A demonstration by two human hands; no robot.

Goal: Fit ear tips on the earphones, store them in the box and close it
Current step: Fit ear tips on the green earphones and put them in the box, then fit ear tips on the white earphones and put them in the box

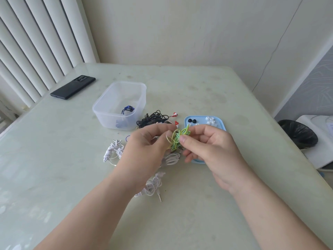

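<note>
Pinching the tangled green earphones [177, 140] between left hand [144, 152] and right hand [210, 150], both curled round the loops. Likely risking knotting tighter if tugging apart, or knocking ear tips [210, 120] off the blue tray [223, 124] just beyond the grip.

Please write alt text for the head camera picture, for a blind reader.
A left hand and right hand pinch a tangled green earphone cable over a pale table. Behind are an open clear box holding blue earphones, a blue tray of ear tips.

Left hand [144, 147] and right hand [210, 150] pinch tangled green earphones [177, 139] above table [72, 177].
</note>
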